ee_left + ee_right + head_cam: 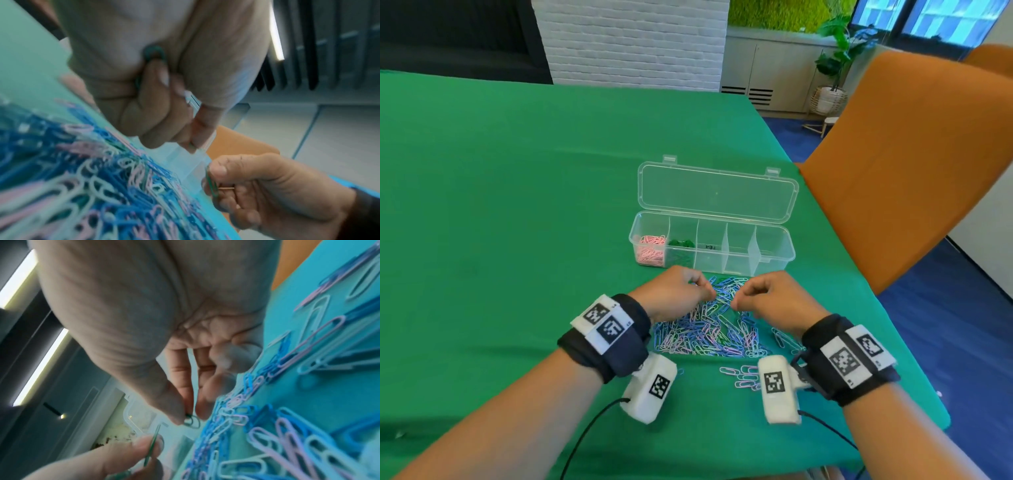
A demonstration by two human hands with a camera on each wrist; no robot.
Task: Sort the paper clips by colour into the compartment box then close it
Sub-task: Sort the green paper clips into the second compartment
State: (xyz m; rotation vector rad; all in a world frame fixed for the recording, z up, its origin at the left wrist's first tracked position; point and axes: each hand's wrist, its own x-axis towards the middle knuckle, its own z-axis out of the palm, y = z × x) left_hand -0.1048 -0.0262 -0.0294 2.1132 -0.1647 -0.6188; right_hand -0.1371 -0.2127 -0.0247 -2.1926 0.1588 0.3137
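A clear compartment box stands with its lid open at the back. Pink clips fill its leftmost cell and green clips the one beside it; the other cells look bare. In front lies a mixed pile of blue, pink, white and green paper clips. My left hand hovers over the pile's far edge, pinching a green clip with more green clips tucked in its palm. My right hand, just to its right, pinches another green clip.
A small group of lilac clips lies near my right wrist, and a few pale clips lie right of the pile. An orange chair back rises past the green table's right edge.
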